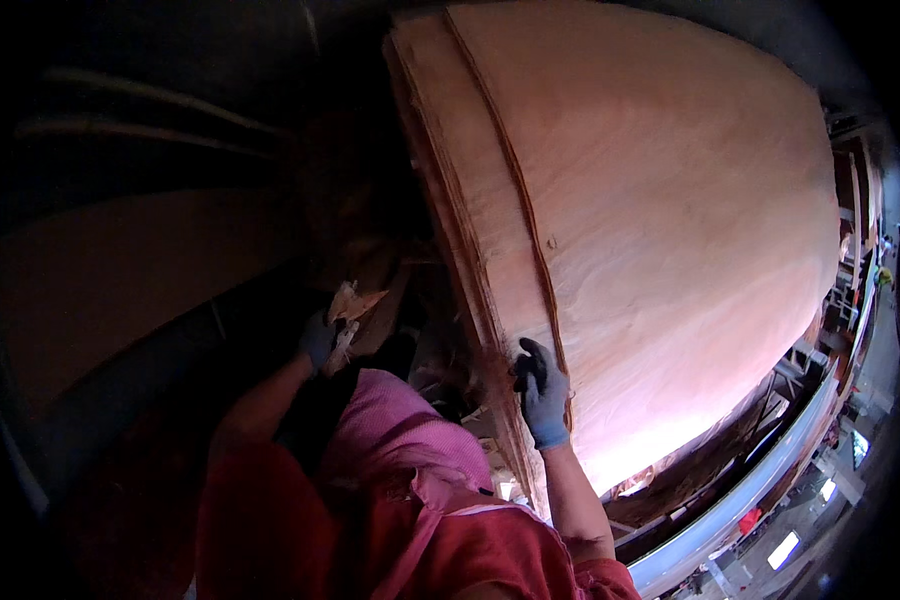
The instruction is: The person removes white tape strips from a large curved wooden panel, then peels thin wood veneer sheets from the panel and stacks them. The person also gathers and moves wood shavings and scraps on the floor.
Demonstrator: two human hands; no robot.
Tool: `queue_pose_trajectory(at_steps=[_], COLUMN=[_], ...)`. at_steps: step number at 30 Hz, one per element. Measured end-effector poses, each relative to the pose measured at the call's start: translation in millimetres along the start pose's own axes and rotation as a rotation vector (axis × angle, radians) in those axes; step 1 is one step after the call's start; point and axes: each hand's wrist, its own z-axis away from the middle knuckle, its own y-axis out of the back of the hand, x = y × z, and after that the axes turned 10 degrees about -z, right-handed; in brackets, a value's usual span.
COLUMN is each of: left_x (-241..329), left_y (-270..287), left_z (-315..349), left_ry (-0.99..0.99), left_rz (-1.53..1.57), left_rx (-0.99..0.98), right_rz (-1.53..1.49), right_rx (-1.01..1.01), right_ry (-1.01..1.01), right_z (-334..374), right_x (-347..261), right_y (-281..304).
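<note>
A tall stack of thin wood veneer sheets (670, 230) fills the middle and right. Its layered left edge shows a narrow strip (490, 170) stepped off from the top sheet. My right hand (544, 400), in a grey glove with dark fingers, is over this strip near the stack's near end. Its fingers are slightly bent and apart, and nothing shows in them. To the left, in shadow, my gloved left hand (318, 342) is closed around torn pieces of veneer (353, 302). The fingers are partly hidden there.
A pink checked apron (405, 430) hangs over my front. On the right, a pale metal rail (730, 520) curves past the stack, with framework beyond. A dim brown panel (120, 280) stands at the left. Scraps lie in the dark gap beside the stack.
</note>
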Motion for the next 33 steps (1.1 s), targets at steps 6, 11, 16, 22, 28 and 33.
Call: queue_pose_trajectory(at_steps=[6, 11, 16, 22, 28, 33], left_x=[-9.4, -12.9, -96.3, -118.3, -182.5, -150.3], left_y=[-18.1, -27.8, -71.0, -79.9, -105.8, -87.7], left_z=[8.0, 14.0, -12.6, 8.5, -21.0, -16.7], left_ry=[-0.077, 0.026, 0.137, 0.142, -0.002, 0.067], left_rz=[-0.038, 0.453, 0.821, 0.543, 0.507, 0.726], left_rx=[0.077, 0.11, 0.186, 0.267, 0.308, 0.265], right_rz=[0.312, 0.563, 0.834, 1.063, 0.558, 0.254], right_rx=[-0.08, -0.068, -0.101, -0.225, -0.076, -0.019], right_ry=[0.358, 0.818, 0.882, 0.781, 0.908, 0.861], right_z=[-148.2, -302.2, -431.9, -479.8, -462.3, -414.6], right_x=[-77.0, -127.8, -148.6, -146.9, -160.6, -196.2], right_y=[-29.4, -70.8, -124.2, -160.3, -114.3, -77.8])
